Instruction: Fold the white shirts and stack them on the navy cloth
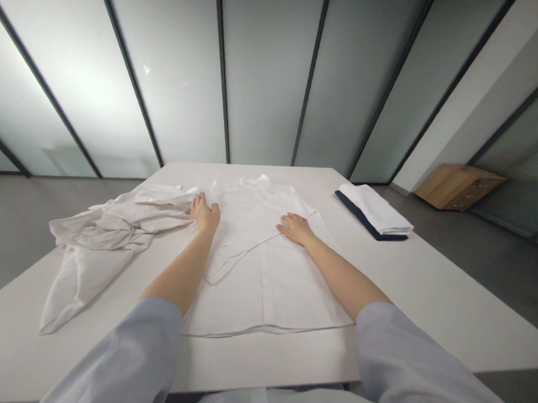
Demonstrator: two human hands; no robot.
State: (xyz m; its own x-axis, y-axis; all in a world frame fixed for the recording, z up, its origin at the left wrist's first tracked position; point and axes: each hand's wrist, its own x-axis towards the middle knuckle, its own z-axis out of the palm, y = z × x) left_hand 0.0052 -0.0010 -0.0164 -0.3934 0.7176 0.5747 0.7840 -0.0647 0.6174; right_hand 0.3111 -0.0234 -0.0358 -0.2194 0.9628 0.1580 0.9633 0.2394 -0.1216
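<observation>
A white shirt [264, 280] lies spread on the table, its upper part folded over with a slanted crease. My left hand [205, 214] rests at the shirt's left side with bunched fingers, right where a crumpled white cloth [112, 228] meets it. Whether those fingers grip the fabric, I cannot tell. The crumpled cloth trails toward the table's left edge and may be part of the shirt. My right hand [297, 229] lies flat on the shirt, fingers pointing left and apart from the left hand. Pale blue sleeves [123, 357] cover both forearms near the bottom.
The large white table [259, 362] has a folded white garment on a navy one [373, 211] at its far right. Frosted glass panels stand beyond it. A low wooden cabinet [456, 187] sits on the grey floor at the right.
</observation>
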